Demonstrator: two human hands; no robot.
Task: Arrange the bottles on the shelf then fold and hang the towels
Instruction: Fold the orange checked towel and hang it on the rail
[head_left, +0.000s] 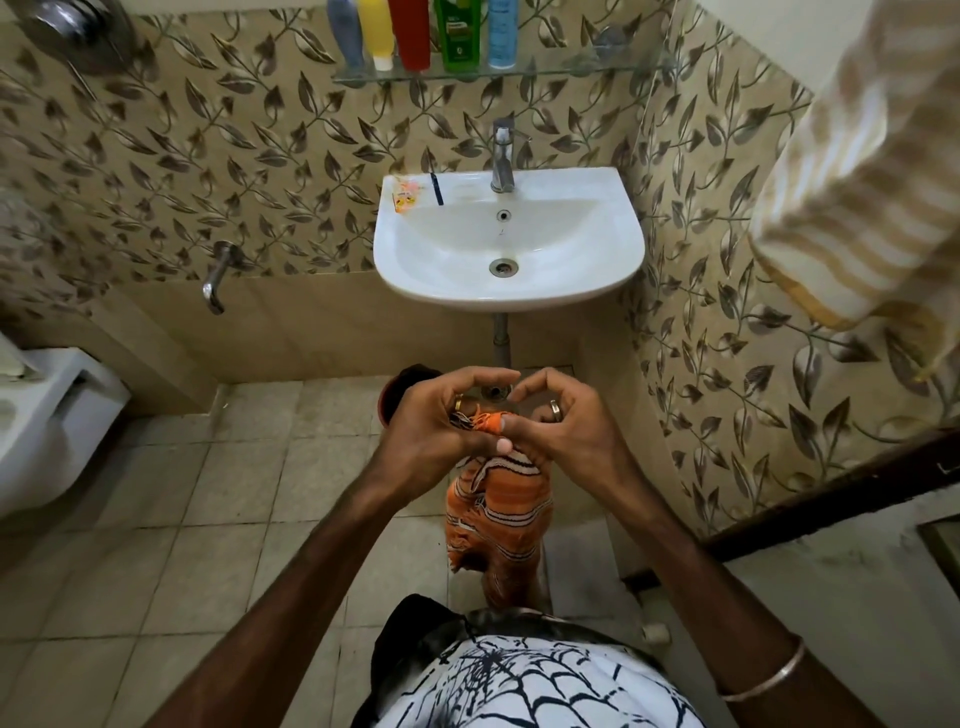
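Head-worn view, down over sink (509, 249)

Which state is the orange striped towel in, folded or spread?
Folded: the orange towel hangs in a narrow doubled bundle, gripped by the left hand and right hand.

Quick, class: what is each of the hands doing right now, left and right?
Left hand: fingers curled, gripping the top edge of the orange striped towel.
Right hand: fingers curled, pinching the same towel edge.
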